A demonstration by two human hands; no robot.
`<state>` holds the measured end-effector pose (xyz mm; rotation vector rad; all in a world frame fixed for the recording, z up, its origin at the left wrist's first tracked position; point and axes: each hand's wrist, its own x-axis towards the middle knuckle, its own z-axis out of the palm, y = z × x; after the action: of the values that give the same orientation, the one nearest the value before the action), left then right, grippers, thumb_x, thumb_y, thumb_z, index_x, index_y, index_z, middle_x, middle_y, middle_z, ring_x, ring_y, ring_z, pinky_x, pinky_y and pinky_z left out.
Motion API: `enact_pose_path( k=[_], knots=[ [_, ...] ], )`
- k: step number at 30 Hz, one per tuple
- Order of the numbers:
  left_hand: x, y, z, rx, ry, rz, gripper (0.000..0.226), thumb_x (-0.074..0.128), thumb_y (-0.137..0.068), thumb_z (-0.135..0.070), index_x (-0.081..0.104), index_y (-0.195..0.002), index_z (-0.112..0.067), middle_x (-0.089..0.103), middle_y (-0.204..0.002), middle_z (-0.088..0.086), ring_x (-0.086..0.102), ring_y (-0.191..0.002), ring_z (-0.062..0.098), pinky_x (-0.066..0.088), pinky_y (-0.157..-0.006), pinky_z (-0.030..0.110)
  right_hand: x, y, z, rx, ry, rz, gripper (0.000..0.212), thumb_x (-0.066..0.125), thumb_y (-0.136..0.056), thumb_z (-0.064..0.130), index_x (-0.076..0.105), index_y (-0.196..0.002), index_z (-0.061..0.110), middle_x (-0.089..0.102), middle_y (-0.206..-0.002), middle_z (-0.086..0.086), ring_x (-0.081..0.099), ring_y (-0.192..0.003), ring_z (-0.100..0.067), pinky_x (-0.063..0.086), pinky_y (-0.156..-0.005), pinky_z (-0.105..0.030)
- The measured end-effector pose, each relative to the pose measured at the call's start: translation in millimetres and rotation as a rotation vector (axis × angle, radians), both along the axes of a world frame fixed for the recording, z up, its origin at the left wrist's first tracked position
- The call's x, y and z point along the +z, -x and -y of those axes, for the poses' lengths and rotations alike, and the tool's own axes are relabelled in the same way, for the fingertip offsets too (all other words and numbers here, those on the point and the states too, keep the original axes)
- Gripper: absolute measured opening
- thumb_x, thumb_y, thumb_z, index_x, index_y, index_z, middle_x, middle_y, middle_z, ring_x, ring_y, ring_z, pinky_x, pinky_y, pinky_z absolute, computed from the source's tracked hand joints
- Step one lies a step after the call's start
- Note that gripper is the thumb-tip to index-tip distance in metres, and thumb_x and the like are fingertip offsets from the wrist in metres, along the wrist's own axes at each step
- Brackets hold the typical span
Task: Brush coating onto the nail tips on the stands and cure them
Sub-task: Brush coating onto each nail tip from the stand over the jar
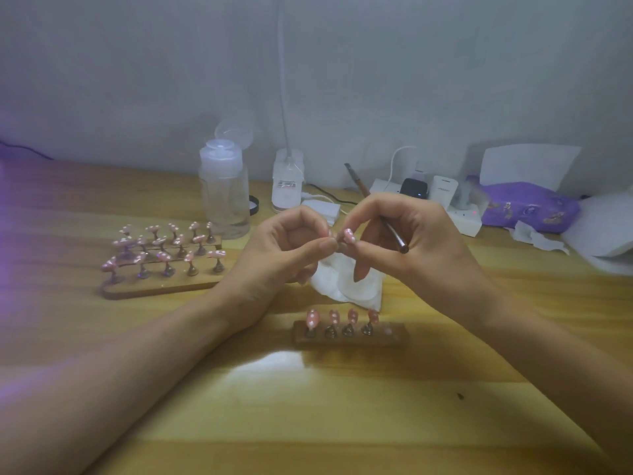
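left hand [291,245] pinching a pink nail tip [349,235], right hand [411,241] gripping a brush [395,234] and pinching the same tip

Head camera looks forward and down, close over the wooden table [342,423].

Pink dotted nail tip [349,235] sits raised above four tips [334,317] on wooden stand [394,335].

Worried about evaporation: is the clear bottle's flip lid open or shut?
Open. On the clear bottle, the flip lid stands raised behind the white top, not covering it.
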<state>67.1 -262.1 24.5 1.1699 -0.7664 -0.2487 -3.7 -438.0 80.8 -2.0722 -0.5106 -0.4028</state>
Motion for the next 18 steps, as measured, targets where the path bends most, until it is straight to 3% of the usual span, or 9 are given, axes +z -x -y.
enact_pose_path(
  k=[2,4,7,11,15,18],
  knots=[
    [1,3,1,0.047,-0.024,0.013,0.027,0.072,-0.078,-0.057,0.066,-0.081,-0.031,0.073,-0.087,-0.007,0.046,-0.045,0.004,0.034,-0.044,0.009,-1,5,5,-0.029,-0.023,-0.007,0.013,0.072,-0.084,0.029,0.069,-0.089,0.017,0.070,-0.062,-0.003,0.064,-0.059,-0.035,0.046,-0.058,-0.053],
    [2,3,1,0.133,-0.031,0.015,0.029,0.059,-0.087,-0.060,0.066,-0.078,-0.034,0.076,-0.095,-0.001,0.046,-0.043,0.005,0.033,-0.042,0.009,-7,15,16,-0.061,-0.065,-0.044,0.011,0.073,-0.081,0.028,0.069,-0.086,0.018,0.070,-0.062,-0.004,0.065,-0.058,-0.025,0.049,-0.058,-0.041],
    [3,-3,0,0.260,-0.006,-0.075,0.041,0.046,-0.098,-0.055,0.066,-0.070,-0.033,0.075,-0.085,0.000,0.041,-0.041,0.007,0.027,-0.038,0.012,-20,36,37,-0.092,-0.005,-0.103,0.008,0.071,-0.080,0.033,0.067,-0.080,0.026,0.067,-0.062,-0.003,0.061,-0.060,-0.007,0.043,-0.064,-0.017],
    [3,-7,1,0.274,-0.007,-0.149,0.046,0.041,-0.099,-0.052,0.066,-0.066,-0.031,0.073,-0.076,-0.002,0.040,-0.040,0.007,0.023,-0.037,0.016,-43,54,50,-0.170,0.141,-0.154,0.015,0.079,-0.079,0.042,0.069,-0.080,0.030,0.062,-0.072,0.003,0.055,-0.076,-0.014,0.042,-0.072,-0.025],
    [4,-3,3,0.255,-0.045,-0.124,0.048,0.038,-0.101,-0.048,0.065,-0.066,-0.030,0.071,-0.073,0.000,0.038,-0.040,0.009,0.023,-0.037,0.016,-52,50,47,-0.191,0.179,-0.141,0.015,0.083,-0.076,0.036,0.069,-0.079,0.030,0.047,-0.065,0.011,0.045,-0.068,-0.013,0.035,-0.063,-0.024],
    [4,-3,3,0.263,-0.044,-0.136,0.053,0.034,-0.107,-0.039,0.065,-0.064,-0.029,0.071,-0.072,0.001,0.034,-0.037,0.008,0.022,-0.037,0.015,-56,46,43,-0.197,0.183,-0.138,0.013,0.079,-0.075,0.037,0.068,-0.079,0.031,0.047,-0.063,0.014,0.044,-0.064,-0.010,0.031,-0.061,-0.022]
  ],
)
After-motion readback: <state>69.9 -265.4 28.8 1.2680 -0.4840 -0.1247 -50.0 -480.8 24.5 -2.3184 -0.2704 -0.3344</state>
